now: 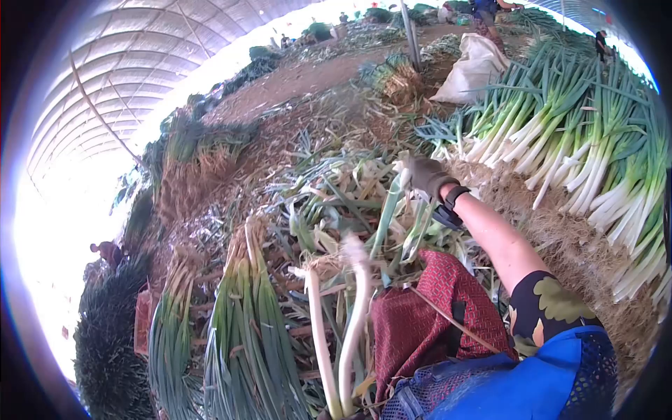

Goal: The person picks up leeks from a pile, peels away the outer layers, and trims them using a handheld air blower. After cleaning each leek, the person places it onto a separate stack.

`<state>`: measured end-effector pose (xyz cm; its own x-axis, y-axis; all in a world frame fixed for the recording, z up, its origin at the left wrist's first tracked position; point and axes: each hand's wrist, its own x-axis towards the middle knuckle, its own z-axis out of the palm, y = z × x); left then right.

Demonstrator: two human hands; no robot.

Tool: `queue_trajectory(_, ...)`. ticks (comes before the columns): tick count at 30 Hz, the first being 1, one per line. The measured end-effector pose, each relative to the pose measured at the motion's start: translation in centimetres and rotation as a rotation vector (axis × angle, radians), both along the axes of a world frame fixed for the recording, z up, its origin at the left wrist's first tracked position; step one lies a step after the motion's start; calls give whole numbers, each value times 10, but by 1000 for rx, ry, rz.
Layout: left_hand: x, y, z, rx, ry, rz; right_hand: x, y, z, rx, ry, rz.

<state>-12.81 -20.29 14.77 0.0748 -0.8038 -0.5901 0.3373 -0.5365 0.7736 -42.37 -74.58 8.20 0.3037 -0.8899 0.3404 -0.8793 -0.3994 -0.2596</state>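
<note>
While the gloved right hand (pixel 425 175) is closed around the top of a green onion stalk (pixel 387 213) and lifts it over the heap of trimmings (pixel 329 189), the left hand is out of view. Two peeled white stalks (pixel 339 336) stand below and nearer the body, beside a red cloth (pixel 427 315). A firm grip low on the outer leaf should, by judgement, strip it cleanly without snapping the stalk.
</note>
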Motion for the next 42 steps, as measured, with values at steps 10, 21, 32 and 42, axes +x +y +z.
queue_trajectory(10,5,-79,-59,20,-64,-274,69,212,62,-371,-147,1098)
queue_trajectory(21,-23,-106,-65,14,-18,-433,69,261,13,-704,47,767)
queue_trajectory(32,-17,-142,-72,-155,-370,-256,-69,157,81,-20,-198,-76)
queue_trajectory(42,21,-138,-102,-152,-480,-99,-243,80,153,-55,-1277,-440)
